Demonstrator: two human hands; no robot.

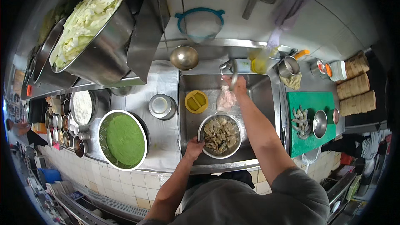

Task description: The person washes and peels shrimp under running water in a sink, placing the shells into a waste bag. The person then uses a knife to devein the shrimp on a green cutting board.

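My left hand [195,148] grips the left rim of a metal bowl [240,140] at the front of the steel sink [264,100]. Greyish-brown shrimp pieces [220,134], apparently raw, fill it. My right hand [238,85] is at the faucet [229,66], partly covered by the blurred curved spout [234,76]. Whether its fingers close on the spout is unclear. Below that hand lies a pale pink lump [226,98], perhaps raw meat, on the sink floor. A round yellow divided piece [196,101] rests left of it.
Left of the sink stand a lidded metal container [162,106] and a white colander of green paste [126,139]. Chopped cabbage [89,26] fills a shelf pot. To the right, shrimp [301,122] and a small bowl [320,124] sit on a green cutting board [295,150].
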